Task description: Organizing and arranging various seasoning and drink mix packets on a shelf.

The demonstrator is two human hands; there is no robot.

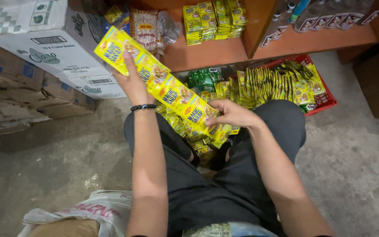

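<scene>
Item: strip of yellow sachets (pixel 163 85), stretched above my lap. My left hand (pixel 132 83) clasps its upper end; my right hand (pixel 231 115) pinches the lower end. Step, as I judge: sorting strips. Below: loose sachet pile (pixel 198 145); beyond, red basket (pixel 325 101); wooden shelf (pixel 211 55).

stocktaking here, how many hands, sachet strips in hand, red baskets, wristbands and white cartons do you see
Hands: 2, left hand and right hand
Yellow sachet strip in both hands: 1
Red basket: 1
Black bead wristband: 1
White cartons: 2
Total: 7
</scene>
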